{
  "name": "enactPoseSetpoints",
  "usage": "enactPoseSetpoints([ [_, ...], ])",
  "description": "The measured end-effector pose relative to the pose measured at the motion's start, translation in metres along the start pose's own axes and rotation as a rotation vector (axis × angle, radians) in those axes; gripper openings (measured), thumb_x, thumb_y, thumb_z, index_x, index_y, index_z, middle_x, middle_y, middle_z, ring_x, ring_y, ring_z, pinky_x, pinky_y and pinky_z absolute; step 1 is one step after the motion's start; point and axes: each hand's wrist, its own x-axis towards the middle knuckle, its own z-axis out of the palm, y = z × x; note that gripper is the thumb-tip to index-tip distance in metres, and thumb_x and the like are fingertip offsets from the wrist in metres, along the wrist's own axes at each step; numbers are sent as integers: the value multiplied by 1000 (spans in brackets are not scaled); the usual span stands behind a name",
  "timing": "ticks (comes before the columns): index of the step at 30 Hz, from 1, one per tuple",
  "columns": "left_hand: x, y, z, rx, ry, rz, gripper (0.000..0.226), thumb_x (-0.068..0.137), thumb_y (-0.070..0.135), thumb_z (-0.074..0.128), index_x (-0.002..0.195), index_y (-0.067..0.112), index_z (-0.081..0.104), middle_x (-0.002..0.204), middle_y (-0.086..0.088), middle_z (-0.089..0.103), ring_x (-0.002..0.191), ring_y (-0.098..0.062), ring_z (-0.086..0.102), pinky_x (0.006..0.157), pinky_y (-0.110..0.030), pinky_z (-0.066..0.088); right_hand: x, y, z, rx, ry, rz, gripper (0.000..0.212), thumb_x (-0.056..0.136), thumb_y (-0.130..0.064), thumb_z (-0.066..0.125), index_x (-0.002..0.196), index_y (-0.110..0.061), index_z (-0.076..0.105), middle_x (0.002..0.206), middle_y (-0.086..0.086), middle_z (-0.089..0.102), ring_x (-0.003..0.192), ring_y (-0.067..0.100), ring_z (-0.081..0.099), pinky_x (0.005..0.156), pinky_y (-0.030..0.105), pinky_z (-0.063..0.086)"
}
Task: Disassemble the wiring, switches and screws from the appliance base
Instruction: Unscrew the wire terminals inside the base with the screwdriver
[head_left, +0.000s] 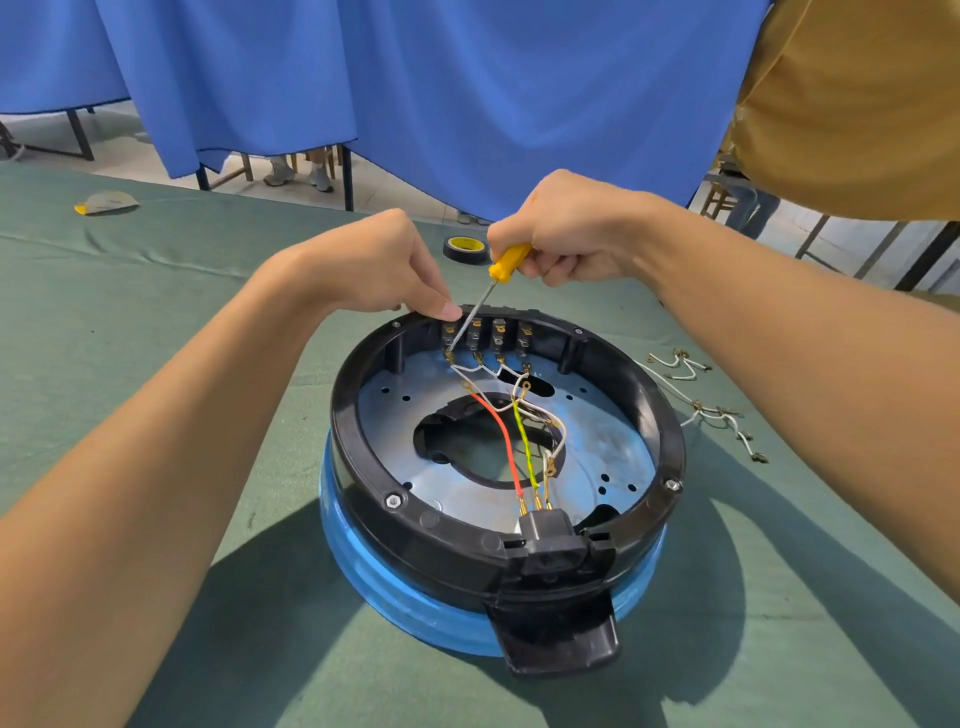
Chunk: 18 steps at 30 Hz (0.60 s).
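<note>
The base (363, 467) sat on the green surface (156, 291), close in front of the person, open side up: a black ring over a blue lower band (358, 566). Inside the ring lay a metal plate (597, 447) with a large hole at its middle. Four switches (498, 332) stood in a row against the far inner wall. White wires (483, 371) ran from their terminals in a zigzag toward the middle. A red wire (498, 436) and a green-yellow wire (524, 447) led from there to a black socket (545, 525) set in the near wall. Two hex screws (393, 502) showed on the near rim, one on each side of the socket.

The right hand (566, 228) held the screwdriver (509, 260), its fingers clamped round the yellow handle. The shaft slanted down and left, with its tip at the terminal of the leftmost switch. The left hand (374, 265) was at the far rim just beside the shaft, fingers curled together and the thumb tip on the rim. Whether they pinched anything could not be told.

Loose white wires (696, 405) lay on the surface to the right of the base, apart from it. A tape roll (465, 248) lay beyond the hands. A blue curtain (467, 104) hung behind.
</note>
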Motion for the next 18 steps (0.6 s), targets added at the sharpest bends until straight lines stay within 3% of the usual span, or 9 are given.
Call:
enactPoseSetpoints([
  [4,1,-2,1,-13,-1,1,17,76,38,79,85,24,80,80,5,74,76,-11,64,69,-23,50,-22,13,5,-79,106,-237,26,77,-12,65,54,-2,60,48,9,55,46,18,35,42,23,27],
  [7,2,-2,2,-22,-1,8,14,76,36,80,83,24,80,79,3,74,79,-13,65,74,-28,52,-43,31,11,-128,223,-368,24,80,-17,69,56,-13,68,46,-1,60,40,5,43,42,14,34],
  [10,1,-2,2,-11,-10,15,13,76,36,79,82,25,80,80,0,74,79,-14,65,76,-30,53,-58,47,18,-156,274,-394,25,81,-22,72,57,-19,69,49,-3,63,44,2,50,47,11,38],
  [13,0,-1,1,-2,-13,11,14,78,36,78,84,23,80,82,2,74,81,-13,66,76,-30,53,-63,55,21,-110,315,-364,23,83,-23,72,61,-18,71,55,1,66,48,5,54,51,16,42],
  [16,0,1,1,14,-19,18,14,80,35,77,86,22,79,82,8,73,81,-10,65,72,-27,48,-71,57,16,54,304,-346,13,81,-24,77,72,-15,73,62,5,69,54,11,61,50,20,44],
  [18,0,3,1,38,-26,24,11,81,34,76,86,24,78,82,11,72,81,-6,63,74,-27,45,-80,55,8,202,314,-359,18,72,-25,85,77,-15,71,67,12,69,55,16,60,48,20,44],
])
